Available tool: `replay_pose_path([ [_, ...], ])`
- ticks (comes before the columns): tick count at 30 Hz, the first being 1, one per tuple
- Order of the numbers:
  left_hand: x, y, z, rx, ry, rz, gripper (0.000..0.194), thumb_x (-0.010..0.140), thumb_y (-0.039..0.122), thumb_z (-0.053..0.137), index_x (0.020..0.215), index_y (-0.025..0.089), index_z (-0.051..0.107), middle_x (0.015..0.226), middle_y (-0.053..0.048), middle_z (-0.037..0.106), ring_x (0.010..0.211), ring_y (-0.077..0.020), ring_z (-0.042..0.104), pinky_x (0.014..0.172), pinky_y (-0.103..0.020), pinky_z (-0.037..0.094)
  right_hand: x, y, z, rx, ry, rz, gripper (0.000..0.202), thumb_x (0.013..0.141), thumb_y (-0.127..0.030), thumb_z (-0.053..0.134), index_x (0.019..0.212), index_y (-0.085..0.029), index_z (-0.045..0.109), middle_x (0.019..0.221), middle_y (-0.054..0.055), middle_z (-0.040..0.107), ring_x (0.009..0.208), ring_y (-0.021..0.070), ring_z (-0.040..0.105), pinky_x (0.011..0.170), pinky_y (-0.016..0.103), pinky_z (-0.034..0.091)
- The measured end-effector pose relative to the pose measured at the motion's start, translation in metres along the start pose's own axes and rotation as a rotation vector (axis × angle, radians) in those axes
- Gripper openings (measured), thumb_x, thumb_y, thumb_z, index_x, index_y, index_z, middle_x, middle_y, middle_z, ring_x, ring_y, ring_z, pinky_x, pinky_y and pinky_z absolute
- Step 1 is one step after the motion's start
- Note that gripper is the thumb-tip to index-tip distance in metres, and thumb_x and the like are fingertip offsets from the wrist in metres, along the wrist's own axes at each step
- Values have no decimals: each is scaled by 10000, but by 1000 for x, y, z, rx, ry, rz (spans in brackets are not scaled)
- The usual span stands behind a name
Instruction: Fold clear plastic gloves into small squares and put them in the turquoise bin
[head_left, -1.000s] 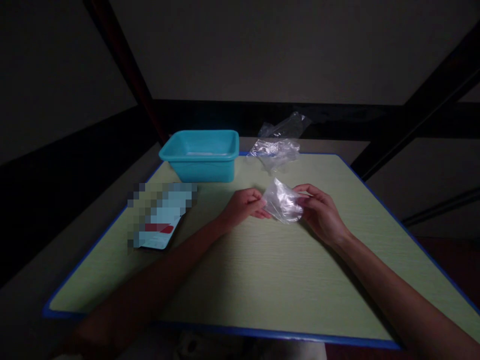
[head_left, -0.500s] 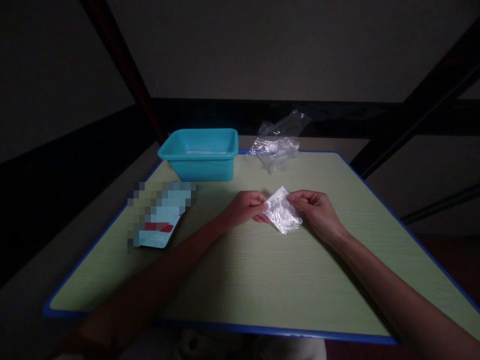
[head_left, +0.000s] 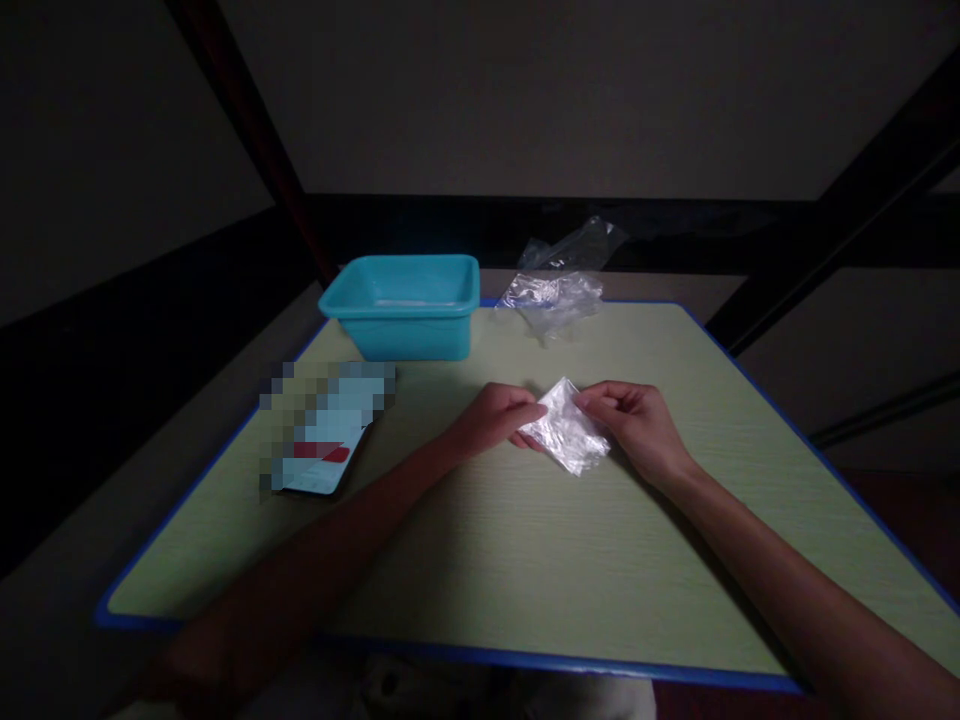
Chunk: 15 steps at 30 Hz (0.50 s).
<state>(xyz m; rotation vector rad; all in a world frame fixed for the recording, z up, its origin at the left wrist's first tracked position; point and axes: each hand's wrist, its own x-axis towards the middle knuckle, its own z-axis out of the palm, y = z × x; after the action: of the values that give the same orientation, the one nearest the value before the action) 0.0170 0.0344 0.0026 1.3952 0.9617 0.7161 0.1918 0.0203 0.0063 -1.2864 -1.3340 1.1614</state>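
A folded clear plastic bag (head_left: pixel 571 432), shiny and crinkled, is held between my two hands above the middle of the table. My left hand (head_left: pixel 501 415) grips its left corner, thumb on top and fingers underneath. On the other side, my right hand (head_left: pixel 634 418) pinches its upper right edge between thumb and curled fingers. The lower tip of the folded plastic hangs free, pointing toward me. Parts of the fingers of my left hand are hidden behind the plastic.
A turquoise plastic basin (head_left: pixel 409 335) stands at the table's back left. Beside it, a loose, crumpled clear plastic bag (head_left: pixel 559 295) overhangs the back edge. A phone (head_left: pixel 322 470) with a lit, partly blurred screen lies at left. The pale table (head_left: pixel 540 580) has a blue rim.
My left thumb has slid further over the plastic's left corner, and the left fingers have drawn in. The folded plastic has tilted slightly. My right hand keeps its pinch.
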Motion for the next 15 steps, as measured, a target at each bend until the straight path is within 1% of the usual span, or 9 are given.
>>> replay_pose_path([
  [4,0,-1,2,3,9,-6,141,739,127,549,601,109,568,544,-3,614,462,-95,621,416,-149,408,0,1,0,8,-8,-3,229,591,-355,685,592,-131,639,442,-34,503,393,61,356,394,223,243],
  [6,0,-2,2,-4,24,-7,135,737,117,550,603,110,560,546,-2,612,461,-96,624,411,-147,402,0,3,0,29,11,-16,230,604,-354,685,644,-130,648,462,-30,522,403,68,378,401,227,266],
  [7,1,-2,2,-9,33,-6,136,739,120,550,603,111,555,547,-2,612,462,-98,626,414,-147,404,1,3,0,49,23,-27,244,617,-354,682,713,-130,659,478,-30,535,409,74,393,408,231,284],
  [9,1,-3,2,-22,56,-2,142,747,131,549,605,116,542,552,-2,615,467,-99,630,421,-150,410,1,5,0,99,37,-61,334,658,-355,665,922,-149,653,515,-35,558,434,94,437,431,245,331],
  [11,2,-3,2,-37,81,2,141,754,143,545,615,122,534,561,-1,620,473,-101,635,428,-151,417,2,7,0,145,25,-108,445,699,-351,641,1114,-199,585,569,-37,590,492,119,501,477,267,390],
  [13,3,-2,1,-51,107,4,133,756,155,545,627,125,532,567,-3,625,477,-105,639,430,-153,421,1,8,1,181,-12,-155,505,726,-345,619,1213,-254,517,676,-18,647,601,145,571,566,301,453],
  [15,3,-2,1,-63,132,6,123,757,167,547,642,125,536,577,-6,633,482,-109,643,435,-157,427,0,10,2,188,-62,-196,541,748,-342,596,1271,-292,463,842,12,691,730,166,614,680,344,487],
])
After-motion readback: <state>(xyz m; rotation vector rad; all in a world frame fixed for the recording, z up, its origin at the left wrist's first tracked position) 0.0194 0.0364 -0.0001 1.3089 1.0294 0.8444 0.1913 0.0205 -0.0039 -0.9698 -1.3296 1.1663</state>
